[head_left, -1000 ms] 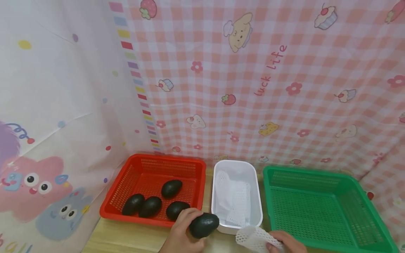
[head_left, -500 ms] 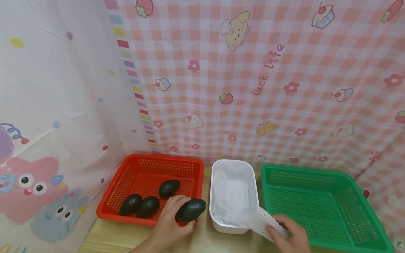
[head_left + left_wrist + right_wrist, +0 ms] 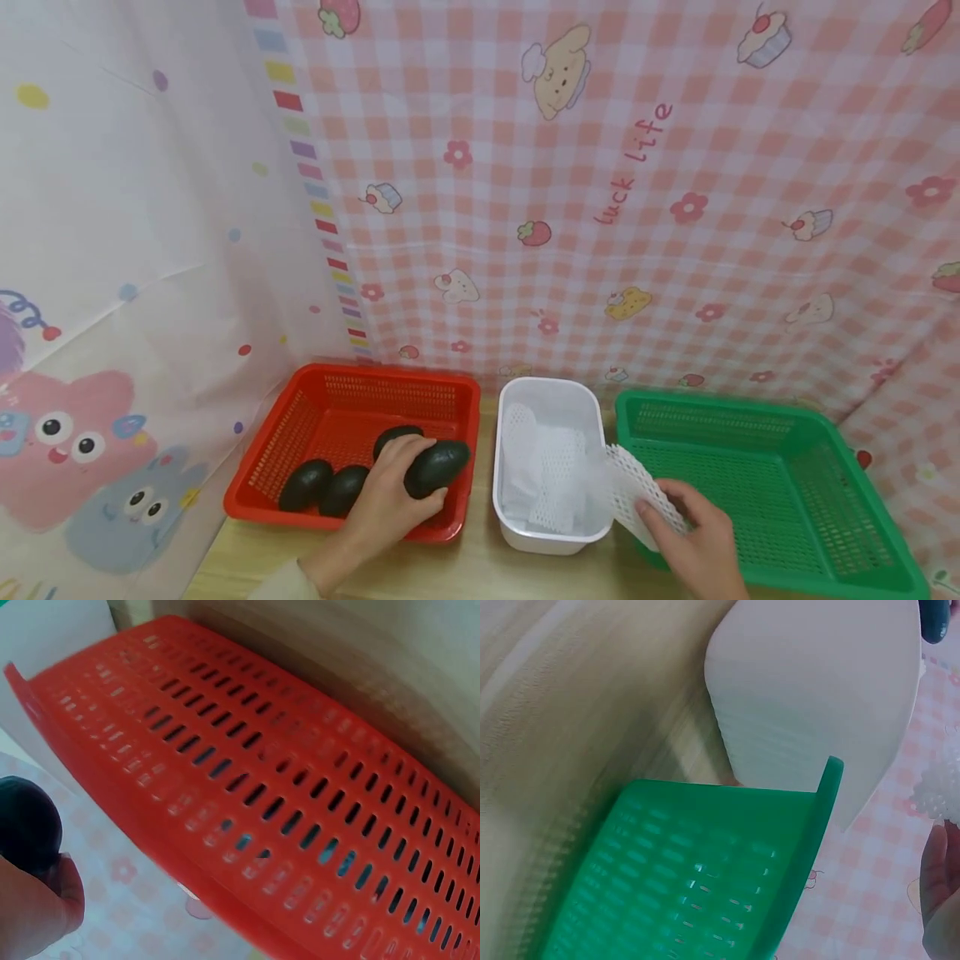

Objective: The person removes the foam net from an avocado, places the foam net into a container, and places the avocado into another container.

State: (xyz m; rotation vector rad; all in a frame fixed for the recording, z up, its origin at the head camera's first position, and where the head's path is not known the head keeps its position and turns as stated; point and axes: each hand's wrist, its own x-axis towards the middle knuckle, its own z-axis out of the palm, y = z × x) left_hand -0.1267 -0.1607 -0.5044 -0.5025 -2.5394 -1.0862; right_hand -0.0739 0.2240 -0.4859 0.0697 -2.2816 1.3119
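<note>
In the head view my left hand (image 3: 390, 492) grips a dark avocado (image 3: 438, 468) above the right part of the red basket (image 3: 352, 392). The left wrist view catches that avocado (image 3: 28, 825) at its left edge, beside the basket's slotted wall. Several more avocados (image 3: 306, 485) lie in the basket, one partly hidden behind the hand. My right hand (image 3: 697, 533) pinches a white foam net sleeve (image 3: 637, 496) over the gap between the white bin (image 3: 551, 543) and the green basket (image 3: 757, 575). Only a bit of the sleeve (image 3: 937, 787) shows in the right wrist view.
Inside the white bin lie more foam net sleeves (image 3: 521, 450). Bin and both baskets stand side by side on a wooden table (image 3: 495, 575). A pink checked cloth (image 3: 487, 208) hangs close behind them, and a white printed cloth (image 3: 172, 333) at the left.
My left hand has carried the avocado up and left, from in front of the bin to over the red basket. My right hand has moved slightly up and right with the foam sleeve.
</note>
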